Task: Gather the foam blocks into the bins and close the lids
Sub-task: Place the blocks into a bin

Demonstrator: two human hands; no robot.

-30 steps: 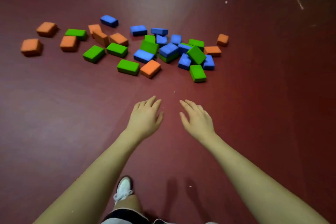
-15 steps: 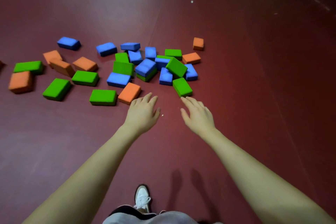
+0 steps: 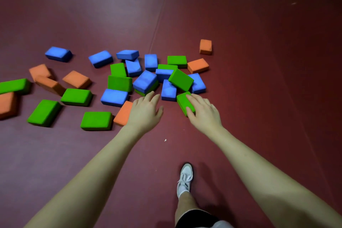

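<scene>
At the pile's 6 o'clock edge, right hand [image 3: 204, 112] clasps a green block [image 3: 183, 101], left hand [image 3: 145, 111] hovers open-fingered — pickup step; next, lift it — no bins visible.

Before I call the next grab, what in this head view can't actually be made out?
- Bins and lids: none in the head view.
- Orange block: near end hidden under the left hand, so contact is unclear.
- Green block: right side covered by the right hand; grip unconfirmed.
- Green block under the blue one: only an edge shows.
- Left-edge orange block: cut off by the frame.
</scene>
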